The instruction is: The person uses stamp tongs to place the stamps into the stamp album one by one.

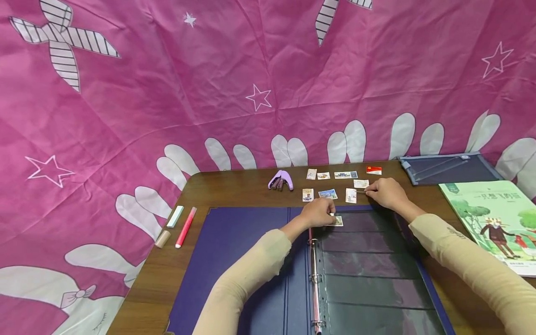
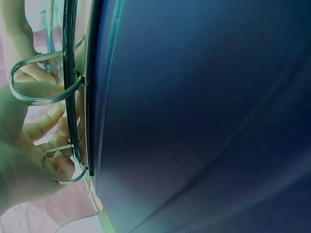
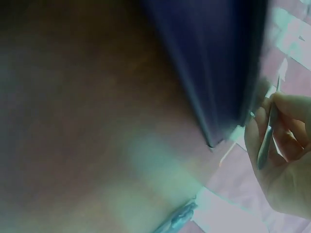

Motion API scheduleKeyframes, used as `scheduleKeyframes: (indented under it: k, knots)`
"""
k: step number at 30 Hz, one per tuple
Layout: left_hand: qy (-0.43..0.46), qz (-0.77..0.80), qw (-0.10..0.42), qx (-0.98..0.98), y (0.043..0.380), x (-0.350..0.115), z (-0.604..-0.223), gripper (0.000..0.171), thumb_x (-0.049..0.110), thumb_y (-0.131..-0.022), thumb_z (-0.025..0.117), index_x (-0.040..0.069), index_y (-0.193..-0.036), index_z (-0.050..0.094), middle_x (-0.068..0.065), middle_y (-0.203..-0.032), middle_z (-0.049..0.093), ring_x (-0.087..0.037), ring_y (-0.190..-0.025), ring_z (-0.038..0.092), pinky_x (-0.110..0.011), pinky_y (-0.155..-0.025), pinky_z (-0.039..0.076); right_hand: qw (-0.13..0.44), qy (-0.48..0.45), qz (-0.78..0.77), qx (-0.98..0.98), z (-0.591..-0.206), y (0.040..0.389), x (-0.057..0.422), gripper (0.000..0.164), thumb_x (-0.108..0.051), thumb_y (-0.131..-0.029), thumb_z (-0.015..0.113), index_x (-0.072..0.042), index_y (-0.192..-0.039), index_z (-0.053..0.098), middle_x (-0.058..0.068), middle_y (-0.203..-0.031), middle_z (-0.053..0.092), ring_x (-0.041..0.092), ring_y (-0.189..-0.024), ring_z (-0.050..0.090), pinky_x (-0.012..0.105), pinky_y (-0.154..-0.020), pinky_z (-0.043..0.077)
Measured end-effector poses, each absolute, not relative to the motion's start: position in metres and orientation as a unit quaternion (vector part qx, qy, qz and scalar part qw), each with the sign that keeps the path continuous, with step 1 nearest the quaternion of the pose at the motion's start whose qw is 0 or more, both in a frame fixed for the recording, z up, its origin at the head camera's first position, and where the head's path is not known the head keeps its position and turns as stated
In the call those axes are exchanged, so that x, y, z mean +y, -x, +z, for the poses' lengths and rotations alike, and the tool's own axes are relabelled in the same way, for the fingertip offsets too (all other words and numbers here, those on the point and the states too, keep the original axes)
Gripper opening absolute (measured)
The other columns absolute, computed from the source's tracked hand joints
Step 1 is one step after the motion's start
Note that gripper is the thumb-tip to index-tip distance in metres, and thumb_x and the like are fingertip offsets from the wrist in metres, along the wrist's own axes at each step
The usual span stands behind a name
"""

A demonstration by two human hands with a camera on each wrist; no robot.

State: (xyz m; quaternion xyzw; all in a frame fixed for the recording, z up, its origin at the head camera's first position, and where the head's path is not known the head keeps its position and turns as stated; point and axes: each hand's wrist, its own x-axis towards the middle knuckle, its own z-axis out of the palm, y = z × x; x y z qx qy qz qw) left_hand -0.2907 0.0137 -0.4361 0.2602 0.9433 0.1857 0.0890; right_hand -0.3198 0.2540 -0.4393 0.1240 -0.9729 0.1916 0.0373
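Observation:
My right hand [image 1: 387, 193] pinches slim metal tweezers [image 3: 266, 141] between thumb and fingers, beyond the album's top edge. In the head view, their tips reach the edge of a small upright stamp [image 1: 351, 196], just below another stamp [image 1: 361, 184]. My left hand [image 1: 319, 212] rests at the top of the album's dark pocket page [image 1: 356, 242], fingers loosely bent. Beside its fingertips lies a stamp [image 1: 337, 221] at the top row, partly covered by them. In the left wrist view, the binder rings [image 2: 46, 99] stand in front of the left hand.
More stamps [image 1: 328, 194] lie in two rows behind the blue album [image 1: 238, 260]. A purple hole-punch-like tool [image 1: 280, 180] stands left of them. A red marker [image 1: 186, 228] is at left; a green book [image 1: 494, 218] and a zip pouch [image 1: 452, 167] are at right.

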Motion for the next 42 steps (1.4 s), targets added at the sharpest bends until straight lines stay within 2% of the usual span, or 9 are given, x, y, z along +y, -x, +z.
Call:
scheduleKeyframes:
  k: [5,9,12,18,21,24,28,33,42]
  knots:
    - [-0.274,0.191,0.088,0.939,0.291,0.015,-0.437,0.012,0.021,-0.078,0.069,0.015,-0.087,0.064,0.006,-0.079,0.057,-0.004,-0.07,0.049,-0.016,-0.057,0.036,0.051,-0.125,0.217,-0.967,-0.43,0.315,0.257,0.02,-0.017,-0.084,0.064,-0.005,-0.097,0.073,0.021,-0.103,0.068,0.042,-0.096,0.062,0.048,-0.074,0.049]
    - [-0.274,0.189,0.07,0.94,0.292,0.016,-0.438,0.011,0.02,-0.076,0.069,0.015,-0.083,0.062,0.005,-0.078,0.057,-0.006,-0.072,0.048,-0.017,-0.056,0.035,0.065,-0.134,0.241,-0.959,-0.418,0.312,0.257,0.019,-0.015,-0.083,0.065,-0.004,-0.096,0.074,0.021,-0.102,0.069,0.029,-0.072,0.062,0.034,-0.058,0.044]
    - [-0.266,0.193,0.064,0.942,0.292,0.017,-0.438,0.008,0.02,-0.077,0.067,0.015,-0.078,0.061,0.005,-0.078,0.057,-0.007,-0.071,0.047,-0.018,-0.053,0.036,0.059,-0.139,0.261,-0.953,-0.412,0.31,0.257,0.018,-0.014,-0.083,0.065,-0.003,-0.095,0.074,0.021,-0.099,0.069,0.015,-0.058,0.047,0.026,-0.051,0.032]
    - [-0.275,0.218,0.065,0.934,0.291,0.017,-0.436,0.009,0.023,-0.082,0.064,0.015,-0.08,0.064,0.005,-0.074,0.059,-0.006,-0.065,0.049,-0.018,-0.052,0.038,0.046,-0.141,0.277,-0.949,-0.405,0.303,0.258,0.017,-0.015,-0.082,0.067,-0.004,-0.092,0.075,0.019,-0.095,0.071,0.011,-0.065,0.048,0.022,-0.055,0.033]
    - [-0.284,0.226,0.067,0.93,0.292,0.018,-0.437,0.007,0.022,-0.083,0.064,0.016,-0.081,0.064,0.006,-0.069,0.058,-0.006,-0.064,0.049,-0.019,-0.051,0.039,0.021,-0.134,0.293,-0.947,-0.402,0.299,0.258,0.019,-0.016,-0.082,0.067,-0.003,-0.095,0.074,0.019,-0.091,0.071,0.009,-0.06,0.046,0.022,-0.052,0.033]
    - [-0.292,0.23,0.063,0.926,0.292,0.019,-0.439,0.006,0.021,-0.083,0.063,0.017,-0.078,0.063,0.006,-0.064,0.055,-0.007,-0.064,0.048,-0.02,-0.05,0.037,0.0,-0.128,0.308,-0.943,-0.398,0.298,0.259,0.021,-0.015,-0.083,0.066,0.0,-0.096,0.073,0.018,-0.085,0.072,0.007,-0.056,0.053,0.021,-0.05,0.038]
    - [-0.289,0.23,0.06,0.927,0.292,0.021,-0.442,0.005,0.019,-0.084,0.062,0.018,-0.079,0.063,0.007,-0.06,0.052,-0.006,-0.062,0.047,-0.019,-0.048,0.035,-0.02,-0.129,0.318,-0.939,-0.395,0.298,0.261,0.021,-0.014,-0.083,0.066,0.002,-0.097,0.072,0.016,-0.08,0.072,0.012,-0.058,0.063,0.021,-0.051,0.045]
    - [-0.289,0.239,0.06,0.925,0.291,0.02,-0.442,0.005,0.02,-0.085,0.062,0.019,-0.08,0.063,0.009,-0.064,0.054,-0.003,-0.063,0.045,-0.019,-0.049,0.034,-0.051,-0.133,0.333,-0.932,-0.395,0.302,0.261,0.024,-0.014,-0.084,0.066,0.004,-0.098,0.071,0.01,-0.07,0.07,0.007,-0.058,0.06,0.02,-0.053,0.047]
    - [-0.295,0.252,0.056,0.92,0.29,0.017,-0.44,0.005,0.019,-0.086,0.061,0.017,-0.082,0.063,0.007,-0.069,0.06,-0.002,-0.061,0.046,-0.017,-0.05,0.033,-0.119,-0.144,0.344,-0.92,-0.399,0.307,0.258,0.025,-0.014,-0.084,0.065,0.004,-0.099,0.07,0.012,-0.074,0.07,0.008,-0.068,0.063,0.027,-0.061,0.055]
